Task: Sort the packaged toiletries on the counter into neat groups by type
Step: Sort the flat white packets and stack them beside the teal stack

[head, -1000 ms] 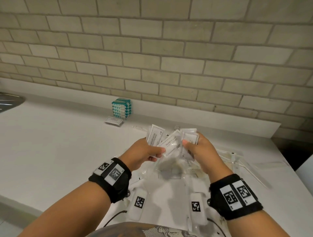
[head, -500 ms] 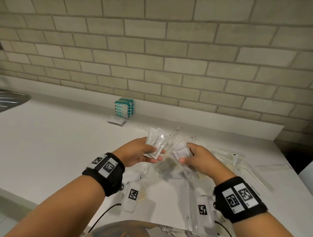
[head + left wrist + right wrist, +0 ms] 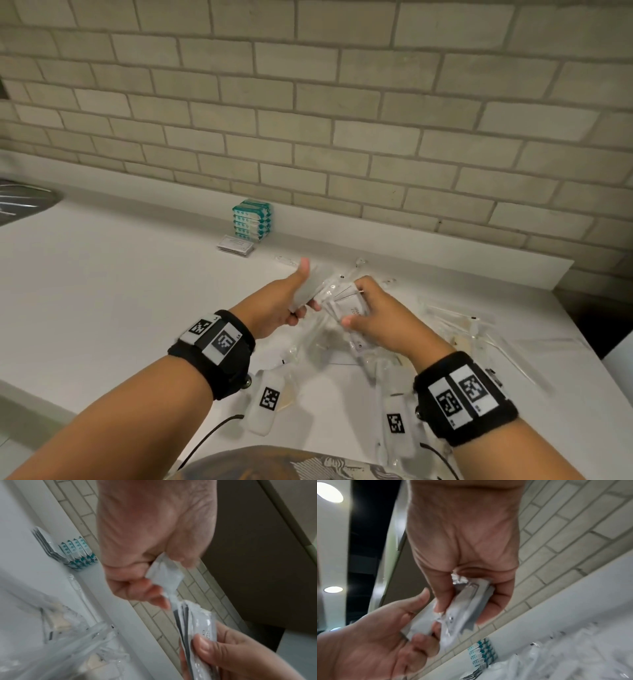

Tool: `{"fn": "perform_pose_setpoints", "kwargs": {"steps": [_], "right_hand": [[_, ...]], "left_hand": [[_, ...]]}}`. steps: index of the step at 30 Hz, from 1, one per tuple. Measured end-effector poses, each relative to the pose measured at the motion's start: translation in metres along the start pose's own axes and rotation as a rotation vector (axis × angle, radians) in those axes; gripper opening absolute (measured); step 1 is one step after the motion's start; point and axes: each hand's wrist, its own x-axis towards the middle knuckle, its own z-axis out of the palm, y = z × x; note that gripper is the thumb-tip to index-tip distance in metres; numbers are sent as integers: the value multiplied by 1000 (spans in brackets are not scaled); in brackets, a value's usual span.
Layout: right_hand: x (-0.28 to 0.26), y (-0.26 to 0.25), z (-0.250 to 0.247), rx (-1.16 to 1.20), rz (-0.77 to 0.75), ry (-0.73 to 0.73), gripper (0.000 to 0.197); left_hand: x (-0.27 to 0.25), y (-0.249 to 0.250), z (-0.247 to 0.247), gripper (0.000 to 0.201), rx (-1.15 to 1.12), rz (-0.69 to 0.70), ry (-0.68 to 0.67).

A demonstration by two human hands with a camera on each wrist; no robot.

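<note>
since a second ago my two hands have dropped lower and closer to the surface (image 3: pixel 102 291), and the fan of white sachets i was holding up between them has split: my left hand (image 3: pixel 277 305) now grips one flat white sachet (image 3: pixel 310 287) on its own, thumb raised along its upper edge, fingers curled under, while my right hand (image 3: pixel 373 318) pinches the remaining bundle of sachets (image 3: pixel 349 306) between thumb and curled fingers. in the left wrist view the single sachet (image 3: pixel 164 574) just touches the top of the bundle (image 3: pixel 193 628), so the pull-apart is barely finished. i judge this to mean i am peeling like packets off one at a time, ready to add them to a group.

the single sachet sits just above centre of the head frame, its long axis running from lower left to upper right, upper end toward the brick wall (image 3: pixel 342 120). the bundle lies just right of it, faces turned up toward me, its long axis tilting the other way; the print is too blurred to read.

already sorted, in the upper middle of the frame against the wall, stand a stack of teal packets (image 3: pixel 252 221) with a flat stack of white sachets (image 3: pixel 235 245) just in front. the unsorted clear-wrapped items (image 3: pixel 455 322) sprawl to the centre right and below my wrists.
</note>
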Motion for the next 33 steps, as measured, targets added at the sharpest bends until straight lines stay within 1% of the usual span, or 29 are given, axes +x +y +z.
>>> {"fn": "perform_pose_setpoints", "kwargs": {"steps": [1,2,4,5,7,9,12,14,16,18,20,21,22,23,25,27,28,29,31,32,33], "right_hand": [[0,6,0,82,30,38,44],[0,12,-1,144,51,70,46],[2,22,-5,196,62,116,37],[2,26,-7,212,63,135,32],[2,32,-10,256,74,177,28],[3,36,-12,297,89,219,29],[2,38,-13,320,96,229,34],[2,34,-15,262,77,197,31],[2,22,-17,194,25,91,25],[7,3,-15,90,-46,-57,20],[16,-16,-7,-72,-78,-158,21],[21,-23,-2,-82,-72,-175,22],[26,-27,5,-27,-50,-175,22],[30,-29,11,91,-22,-169,22],[36,-29,22,417,37,-147,26],[40,-32,31,669,71,-128,33],[41,-36,36,754,79,-131,36],[43,-41,41,812,82,-142,39],[49,-53,52,851,84,-165,40],[52,-58,58,834,84,-171,37],[55,-64,62,801,88,-168,34]], "left_hand": [[1,-4,-3,49,-5,-21,23],[2,-8,-6,39,43,-25,41],[2,-15,-9,17,194,-16,63],[2,-17,-10,11,224,-7,73],[3,-21,-10,17,166,14,86],[0,-21,-9,20,110,44,100],[0,-25,-12,18,138,72,175],[-1,-25,-15,13,176,93,213],[-2,-22,-21,9,263,124,200],[-3,-16,-24,8,341,129,111],[-1,-9,-25,8,359,107,3],[0,-6,-26,7,326,91,-33],[0,-1,-27,4,252,76,-50],[-1,3,-30,15,152,67,-49],[-3,8,-38,45,-95,42,-54],[-6,7,-44,64,-279,83,-127],[-7,4,-45,69,-327,114,-169],[-9,1,-43,69,-338,143,-199],[-13,-4,-35,58,-331,175,-261],[-14,-5,-32,50,-353,166,-269],[-13,-5,-31,44,-397,144,-249]]}}
